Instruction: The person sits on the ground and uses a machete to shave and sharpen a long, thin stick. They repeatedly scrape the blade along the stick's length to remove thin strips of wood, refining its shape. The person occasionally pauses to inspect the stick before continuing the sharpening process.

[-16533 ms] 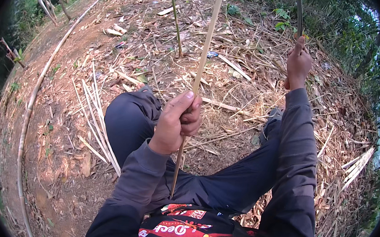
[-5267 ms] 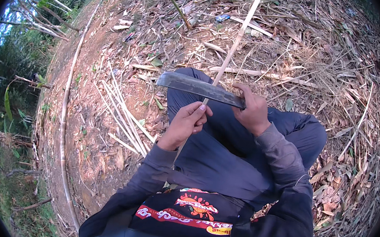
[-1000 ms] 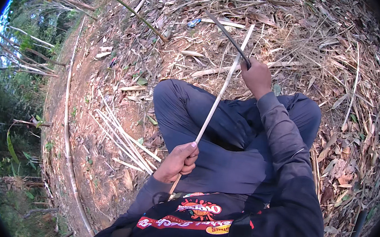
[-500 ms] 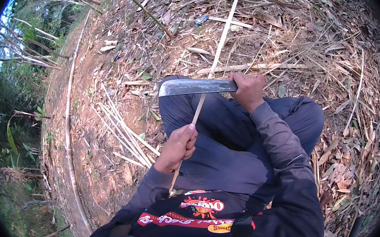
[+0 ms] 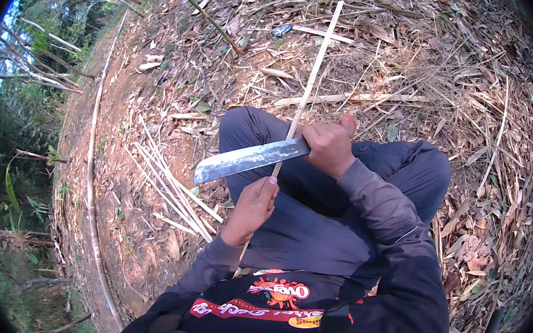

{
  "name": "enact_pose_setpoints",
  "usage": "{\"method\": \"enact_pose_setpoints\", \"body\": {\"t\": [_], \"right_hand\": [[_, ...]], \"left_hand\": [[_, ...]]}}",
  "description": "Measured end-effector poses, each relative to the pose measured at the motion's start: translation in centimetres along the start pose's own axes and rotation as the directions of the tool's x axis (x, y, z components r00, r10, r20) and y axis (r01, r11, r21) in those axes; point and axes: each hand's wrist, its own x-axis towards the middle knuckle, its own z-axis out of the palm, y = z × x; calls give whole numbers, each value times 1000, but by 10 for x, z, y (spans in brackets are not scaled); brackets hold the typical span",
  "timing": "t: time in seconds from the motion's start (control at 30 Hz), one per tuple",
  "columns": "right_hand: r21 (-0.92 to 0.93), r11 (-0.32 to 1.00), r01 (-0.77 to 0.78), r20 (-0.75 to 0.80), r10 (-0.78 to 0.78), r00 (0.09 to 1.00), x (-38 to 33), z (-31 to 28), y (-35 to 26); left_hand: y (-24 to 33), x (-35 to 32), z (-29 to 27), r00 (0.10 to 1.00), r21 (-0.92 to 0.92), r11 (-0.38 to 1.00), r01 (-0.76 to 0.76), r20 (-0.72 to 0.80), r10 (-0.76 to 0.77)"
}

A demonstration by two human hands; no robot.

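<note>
Person seated on the ground, legs folded, in dark trousers [image 5: 312, 229] and a dark printed shirt [image 5: 251, 287]. Left hand [image 5: 251, 210], just below centre of frame, closed around a pale wood strip [image 5: 314, 75]; fingers curled in, thumb laid along it. Strip slants from the shirt front, lower centre, up past the knees to upper centre, its far end over the littered ground.

Right hand [image 5: 329, 145], right of centre, closed on the grip end of a broad knife [image 5: 251, 158]; fingers wrapped, handle mostly hidden. Blade points left and slightly down, lying across the strip just above the left thumb. Cannot tell whether its edge bites the wood.

Loose pale strips [image 5: 171, 186] fanned on bare soil, left of the near knee. Long thin pole [image 5: 92, 175] curves down the left side. Green stem [image 5: 195, 9] leans in at the top, left of centre; small blue wrapper [image 5: 282, 31] near its foot. Dry leaves [image 5: 498, 221] and shavings thick on the right. Bushes [image 5: 23, 130] along the left rim.
</note>
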Motion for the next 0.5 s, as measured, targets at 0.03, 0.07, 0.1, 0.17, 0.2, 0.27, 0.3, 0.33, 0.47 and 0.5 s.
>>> {"method": "enact_pose_setpoints", "body": {"t": [0.03,0.07,0.1,0.17,0.2,0.27,0.3,0.33,0.47,0.5], "right_hand": [[-6,1000,-12,-4,12,1000,-1,1,2],[-13,1000,-25,-8,25,1000,-1,1,9],[-27,999,-29,-9,29,1000,2,-1,20],[-57,997,-52,-43,49,998,1,-3,27],[-76,989,-126,-35,124,992,2,-8,33],[-113,956,-271,-25,270,963,6,-18,51],[-108,968,-226,-51,222,974,2,-21,58],[-130,969,-212,-63,205,977,-1,-20,63],[-156,966,-207,-66,199,978,-2,-18,58],[-142,967,-212,-54,206,977,2,-16,49]], "left_hand": [[1,-1,2,1000,7,1000,-18,-1,18],[3,-1,3,999,15,999,-36,-1,36],[5,0,6,998,14,998,-60,3,60],[5,-2,7,999,-2,999,-51,4,51],[4,-1,8,999,-13,999,-46,9,46],[12,-6,8,999,-28,999,-31,34,31],[13,-9,8,999,-34,999,-18,43,20],[11,-10,9,999,-25,999,-24,41,25],[7,-9,5,1000,-17,1000,-4,19,4],[8,-9,2,1000,-26,1000,7,1,-7]]}}
